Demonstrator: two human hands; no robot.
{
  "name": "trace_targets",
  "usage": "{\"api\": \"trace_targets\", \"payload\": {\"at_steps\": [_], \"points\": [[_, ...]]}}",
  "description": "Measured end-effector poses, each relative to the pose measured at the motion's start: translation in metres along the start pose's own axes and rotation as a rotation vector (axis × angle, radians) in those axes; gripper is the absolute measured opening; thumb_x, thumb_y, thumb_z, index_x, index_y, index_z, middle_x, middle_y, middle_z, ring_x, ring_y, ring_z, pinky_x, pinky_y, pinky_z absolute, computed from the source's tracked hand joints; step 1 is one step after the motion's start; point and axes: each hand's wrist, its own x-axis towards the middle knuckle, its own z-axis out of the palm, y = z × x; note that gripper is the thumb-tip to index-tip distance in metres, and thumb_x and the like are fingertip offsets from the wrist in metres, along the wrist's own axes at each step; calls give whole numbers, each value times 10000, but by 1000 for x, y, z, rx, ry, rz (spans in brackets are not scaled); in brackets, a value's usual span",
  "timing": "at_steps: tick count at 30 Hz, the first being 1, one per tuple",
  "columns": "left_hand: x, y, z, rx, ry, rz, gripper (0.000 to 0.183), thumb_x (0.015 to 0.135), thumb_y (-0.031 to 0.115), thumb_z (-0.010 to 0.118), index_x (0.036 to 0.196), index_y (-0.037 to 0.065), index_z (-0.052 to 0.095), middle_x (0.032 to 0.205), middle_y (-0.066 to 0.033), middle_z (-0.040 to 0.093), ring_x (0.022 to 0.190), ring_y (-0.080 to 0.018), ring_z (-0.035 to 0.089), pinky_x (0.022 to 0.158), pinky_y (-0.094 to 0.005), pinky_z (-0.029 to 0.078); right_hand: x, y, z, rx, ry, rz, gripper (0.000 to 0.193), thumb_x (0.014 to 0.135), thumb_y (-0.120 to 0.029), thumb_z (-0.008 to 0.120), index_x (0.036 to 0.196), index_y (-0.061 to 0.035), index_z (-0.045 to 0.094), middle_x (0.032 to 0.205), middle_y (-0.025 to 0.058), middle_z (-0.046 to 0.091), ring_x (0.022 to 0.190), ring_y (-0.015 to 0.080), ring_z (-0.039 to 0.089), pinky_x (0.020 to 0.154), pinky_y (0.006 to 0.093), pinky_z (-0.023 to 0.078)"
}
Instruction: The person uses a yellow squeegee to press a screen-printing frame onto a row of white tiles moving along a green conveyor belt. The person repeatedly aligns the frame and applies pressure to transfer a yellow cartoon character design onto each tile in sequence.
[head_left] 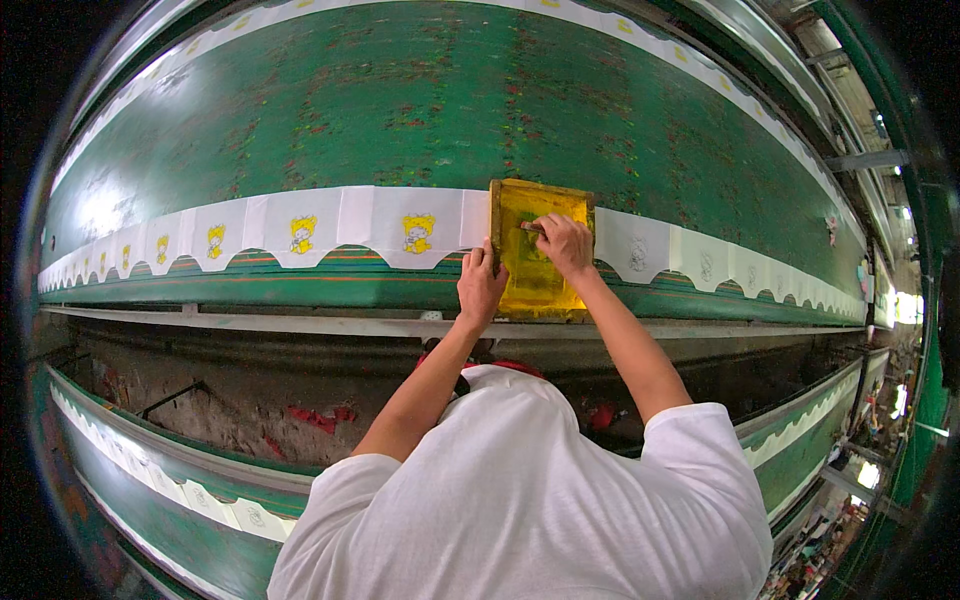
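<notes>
Forward, left hand (481, 287) at yellow frame (545, 187), right hand (567, 246) around small tool (531, 227).

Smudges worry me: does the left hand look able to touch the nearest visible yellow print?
Probably yes: the left hand touches the frame, with nothing visible between it and the yellow print.

Long green table (400, 110), with a wooden-rimmed yellow frame (545, 189) at its near edge. The left hand (482, 287) lies on the frame's left rim; inside the frame, the right hand (567, 245) grips a small tool (531, 227). Left of the frame, white panels (384, 215) bear yellow figures (417, 233); right of it, grey outline figures (638, 253).
</notes>
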Motion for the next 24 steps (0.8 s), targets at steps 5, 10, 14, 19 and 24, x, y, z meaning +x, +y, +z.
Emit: {"api": "trace_targets", "payload": {"at_steps": [5, 10, 14, 19, 24], "points": [[-3, 1, 0, -4, 5, -4, 701, 954, 200, 777, 1577, -24, 544, 1224, -144, 666, 1176, -350, 642, 925, -447, 619, -3, 1, 4, -47, 5, -29, 181, 882, -142, 807, 1062, -142, 784, 960, 30, 744, 920, 259, 743, 789, 460, 597], [-2, -2, 2, -11, 4, 16, 694, 970, 206, 768, 1584, -21, 536, 1246, -147, 673, 1182, -354, 640, 927, -455, 620, 9, 7, 6, -76, 40, -54, 218, 884, -154, 813, 1098, -135, 772, 1007, 43, 744, 950, 269, 743, 814, 461, 605], [-2, -3, 0, -7, -49, -14, 687, 985, 213, 757, 1591, -19, 532, 1268, -149, 674, 1197, -358, 634, 927, -455, 621, 18, 23, -1, -15, 36, 2, 251, 877, -174, 822, 1118, -132, 763, 1050, 50, 745, 1007, 291, 740, 837, 466, 606], [-5, -2, -5, -95, -48, -13, 662, 997, 210, 745, 1582, -17, 530, 1282, -166, 650, 1226, -388, 613, 988, -491, 580, 30, 32, 0, 33, 18, -17, 314, 848, -218, 835, 1145, -145, 763, 1114, 63, 749, 1082, 312, 736, 877, 534, 578], [-3, -1, -4, -99, -21, -17, 680, 975, 208, 764, 1576, -18, 539, 1268, -165, 654, 1210, -393, 619, 989, -490, 579, 37, 22, 10, -58, -83, 17, 317, 834, -235, 833, 1129, -149, 755, 1072, 74, 734, 1078, 321, 735, 875, 538, 582]]}}
